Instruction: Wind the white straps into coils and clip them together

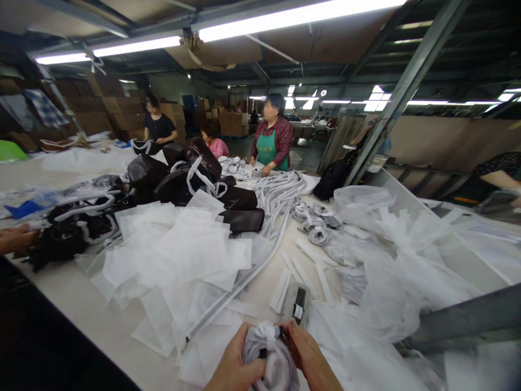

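Note:
A coiled strap in whitish wrapping point(277, 369) is between my two hands at the bottom centre. My left hand point(236, 361) wraps around its left side, with the thumb pressed on the front. The fingers of my right hand point(303, 347) close on its upper right, by a dark end piece. A white band crosses the top of the coil. Just beyond my hands lies a grey tape dispenser point(296, 307) next to flat white strips point(280, 290). One long wrapped strap point(244, 279) runs across the table from a heap of straps point(280, 187).
White sheets point(171, 250) are piled at left, before dark bags point(191, 174). Coiled straps point(317, 233) and clear plastic bags point(391, 271) lie to the right. A metal beam point(468, 312) juts in at lower right. Another person's hand point(16, 239) shows at the left edge; co-workers stand beyond.

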Available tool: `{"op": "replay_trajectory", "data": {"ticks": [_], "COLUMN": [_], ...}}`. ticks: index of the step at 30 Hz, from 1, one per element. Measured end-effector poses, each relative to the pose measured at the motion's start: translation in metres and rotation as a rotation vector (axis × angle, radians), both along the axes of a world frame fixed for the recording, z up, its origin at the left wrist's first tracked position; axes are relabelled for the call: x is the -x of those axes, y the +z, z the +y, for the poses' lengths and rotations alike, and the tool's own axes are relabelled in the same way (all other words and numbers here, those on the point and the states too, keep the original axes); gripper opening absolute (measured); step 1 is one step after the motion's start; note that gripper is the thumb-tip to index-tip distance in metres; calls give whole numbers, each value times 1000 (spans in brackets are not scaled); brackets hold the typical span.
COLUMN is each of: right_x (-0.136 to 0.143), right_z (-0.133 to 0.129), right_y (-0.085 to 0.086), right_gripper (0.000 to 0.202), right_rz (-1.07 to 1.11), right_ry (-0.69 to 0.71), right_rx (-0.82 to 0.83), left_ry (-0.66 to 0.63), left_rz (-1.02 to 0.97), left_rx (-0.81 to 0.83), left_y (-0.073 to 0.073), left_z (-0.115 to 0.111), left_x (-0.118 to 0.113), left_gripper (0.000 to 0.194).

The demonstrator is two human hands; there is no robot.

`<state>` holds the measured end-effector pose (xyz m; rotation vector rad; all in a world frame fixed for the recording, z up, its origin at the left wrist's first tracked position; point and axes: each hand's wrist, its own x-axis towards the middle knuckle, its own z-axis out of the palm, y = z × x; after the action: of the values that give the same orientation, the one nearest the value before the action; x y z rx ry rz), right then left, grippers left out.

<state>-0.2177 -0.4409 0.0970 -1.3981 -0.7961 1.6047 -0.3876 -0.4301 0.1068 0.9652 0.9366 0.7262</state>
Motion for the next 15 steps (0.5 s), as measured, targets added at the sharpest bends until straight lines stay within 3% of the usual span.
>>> {"op": "replay_trajectory", "data": {"ticks": [4,8,12,15], "right_x": [-3,-4,1,12], "right_z": [-5,-11,-14,-16], "right_y": [13,14,18,23], "right_gripper": [52,44,40,40], "right_rz": [-243,-277,-301,-258], "right_ry": [117,120,136,127], "right_rx": [-99,-151,-202,-215], "left_ry": [-102,-101,-161,-166], "left_rz": [51,-2,-94,-220], "left_rx": [73,161,195,222], "left_y": [-2,16,33,37], "left_z": [-7,-9,-8,-7], "left_x": [7,14,15,14], "left_gripper": [59,76,69,45]}}
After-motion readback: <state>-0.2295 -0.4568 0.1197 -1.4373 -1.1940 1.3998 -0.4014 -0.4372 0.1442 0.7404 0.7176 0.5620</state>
